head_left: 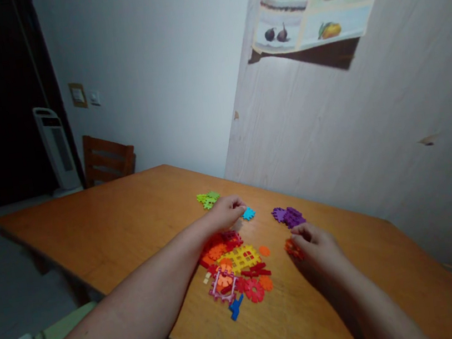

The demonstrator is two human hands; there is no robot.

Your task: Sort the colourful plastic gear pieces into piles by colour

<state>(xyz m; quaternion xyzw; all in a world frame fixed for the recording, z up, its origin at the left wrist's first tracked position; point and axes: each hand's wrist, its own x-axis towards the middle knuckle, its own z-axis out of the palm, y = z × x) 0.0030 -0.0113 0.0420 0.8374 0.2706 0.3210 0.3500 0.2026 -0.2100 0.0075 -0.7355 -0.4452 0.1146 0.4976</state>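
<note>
The left arm reaches far across the bench, its hand curled with thumb and fingertips drawn close. The right arm reaches in from the lower right, its hand turned palm down with bent fingers. The two hands are well apart.

A light-blue piece lies just beside the left fingertips, with green pieces behind that hand. Orange pieces sit at the right hand's fingertips, and purple pieces lie just beyond. A mixed pile of red, yellow, pink and orange pieces spreads between the forearms.

The left forearm appears to cover the pile's edge. Whether either hand grips anything, I cannot tell; the fingers hide it.
</note>
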